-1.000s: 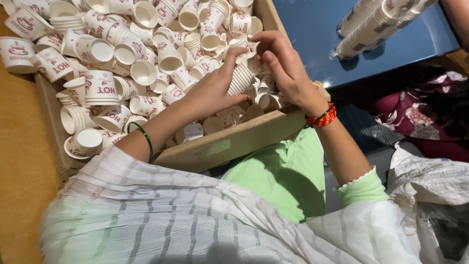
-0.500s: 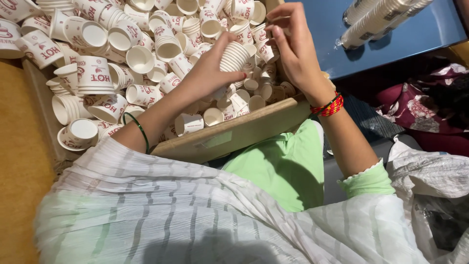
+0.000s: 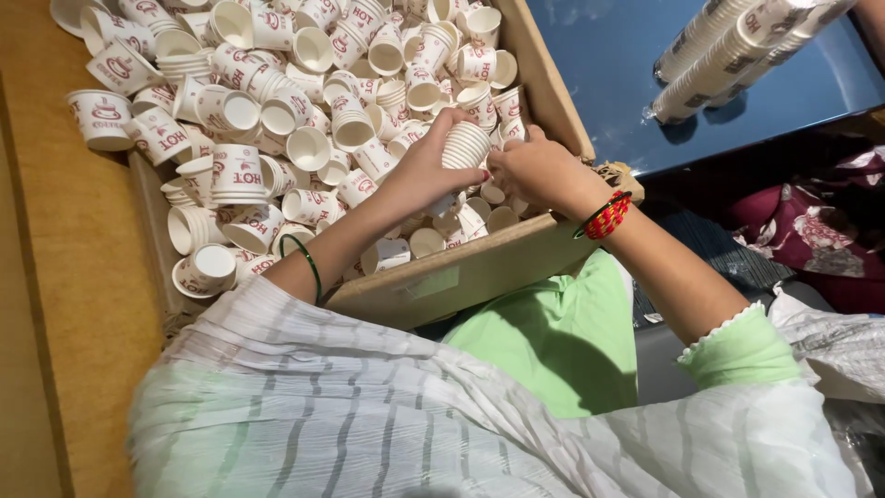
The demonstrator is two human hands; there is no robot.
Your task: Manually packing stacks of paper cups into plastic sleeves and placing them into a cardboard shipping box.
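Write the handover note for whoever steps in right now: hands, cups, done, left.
Left hand: grip shut on a short stack of nested paper cups, held over the cardboard box.
Right hand: fingers at the stack's open end.
Done: sleeved cup stacks lie on the blue surface.
Left: many loose cups fill the box, unstacked.

Loose white paper cups [image 3: 240, 171] with red print fill the upper left of the frame, lying every way in a long cardboard box [image 3: 461, 272] that runs from the top edge toward the middle. The box sits on a tan table [image 3: 64, 304] along the left edge. At upper right, wrapped sleeves of stacked cups [image 3: 728, 51] lie on a blue surface [image 3: 627, 83]. A dark red patterned cloth [image 3: 802, 231] shows at the right edge.
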